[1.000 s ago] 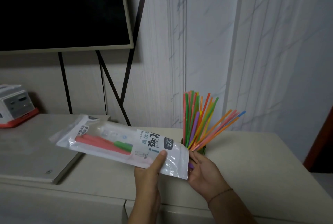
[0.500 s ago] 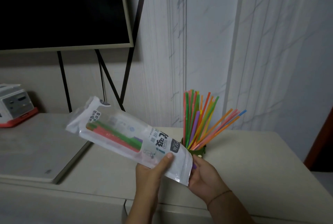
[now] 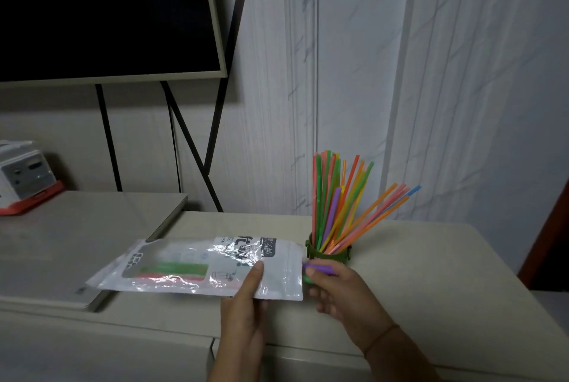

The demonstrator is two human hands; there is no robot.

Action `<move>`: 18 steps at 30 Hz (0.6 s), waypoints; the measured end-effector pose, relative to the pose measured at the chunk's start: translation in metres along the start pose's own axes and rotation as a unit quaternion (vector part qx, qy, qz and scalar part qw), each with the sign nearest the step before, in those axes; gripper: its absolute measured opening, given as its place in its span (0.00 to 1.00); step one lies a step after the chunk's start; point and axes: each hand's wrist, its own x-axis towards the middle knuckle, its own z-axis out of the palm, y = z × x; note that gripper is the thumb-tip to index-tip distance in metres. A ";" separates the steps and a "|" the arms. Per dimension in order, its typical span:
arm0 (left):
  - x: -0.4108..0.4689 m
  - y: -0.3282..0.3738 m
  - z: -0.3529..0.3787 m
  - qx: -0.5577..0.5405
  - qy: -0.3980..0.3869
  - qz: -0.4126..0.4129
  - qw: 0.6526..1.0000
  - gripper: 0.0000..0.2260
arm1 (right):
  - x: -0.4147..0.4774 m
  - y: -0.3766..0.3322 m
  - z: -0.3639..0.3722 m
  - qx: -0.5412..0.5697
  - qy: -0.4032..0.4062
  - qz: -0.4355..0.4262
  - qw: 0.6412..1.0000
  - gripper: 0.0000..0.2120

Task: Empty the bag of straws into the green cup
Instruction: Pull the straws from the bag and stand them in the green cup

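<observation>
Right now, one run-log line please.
left hand: holds clear plastic straw bag | right hand: pulling purple straw | green cup: part-filled

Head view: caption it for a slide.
Left hand holds the bag while right hand draws straws toward the green cup.

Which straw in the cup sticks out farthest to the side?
The blue straw. It leans far right from the green cup, past the orange and pink ones, while the others stand nearly upright.

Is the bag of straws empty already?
No, green and red straws still show through the clear bag held by the left hand, while the right hand draws purple and green ones from its open end.
</observation>
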 end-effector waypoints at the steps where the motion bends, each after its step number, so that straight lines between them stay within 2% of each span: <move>1: 0.001 -0.001 0.000 -0.009 0.008 -0.006 1.000 0.22 | 0.000 0.000 0.000 -0.009 0.007 -0.016 1.000 0.05; 5: 0.007 0.000 0.000 -0.062 0.030 -0.033 0.997 0.15 | 0.001 -0.003 -0.008 -0.008 0.033 -0.086 0.996 0.04; 8: 0.007 0.004 0.000 -0.124 0.059 -0.054 0.989 0.17 | 0.002 -0.008 -0.020 0.036 0.040 -0.105 0.993 0.03; 11: 0.007 0.004 -0.001 -0.147 0.076 -0.062 0.984 0.21 | 0.002 -0.014 -0.027 0.091 0.033 -0.106 0.990 0.04; 15: 0.005 -0.002 0.004 -0.159 0.079 -0.070 0.982 0.18 | 0.002 -0.010 -0.019 0.142 0.005 -0.070 0.987 0.04; 18: 0.003 -0.006 0.009 -0.167 0.073 -0.067 0.981 0.16 | 0.001 -0.002 -0.011 0.133 -0.002 -0.064 0.989 0.06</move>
